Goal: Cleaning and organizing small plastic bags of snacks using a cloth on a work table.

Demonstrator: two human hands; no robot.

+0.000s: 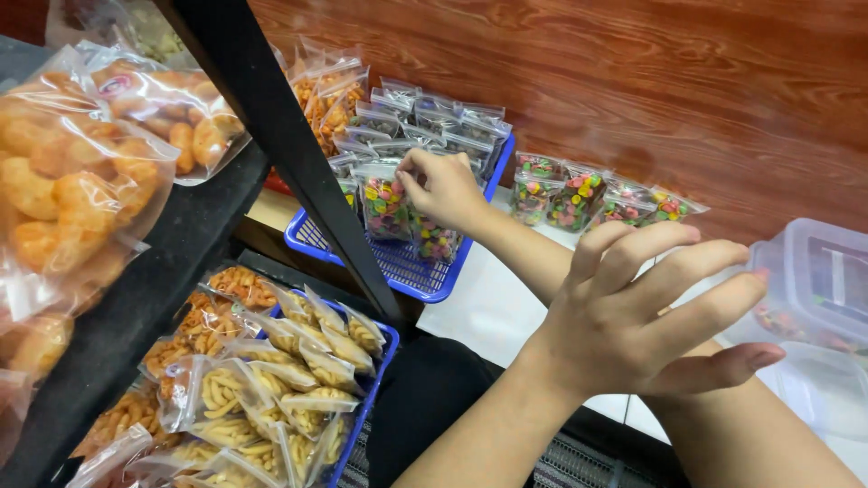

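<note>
My right hand [445, 187] reaches across to a blue plastic basket [398, 262] filled with small clear zip packets. Its fingertips pinch the top of one packet of colourful round candies [384, 206] that stands upright at the front of the basket. My left hand [633, 321] hovers nearer to me, crossing over the right forearm. Its fingers are spread and point right, and it holds nothing. Just beyond its fingertips is a clear plastic lidded container [818, 280] with some coloured candies inside.
A black shelf post [298, 172] slants in front of the basket. Large bags of orange puffed snacks [81, 194] fill the shelf at left. A lower blue basket [375, 380] holds yellow snack packets. More candy packets [579, 197] stand against the wooden wall.
</note>
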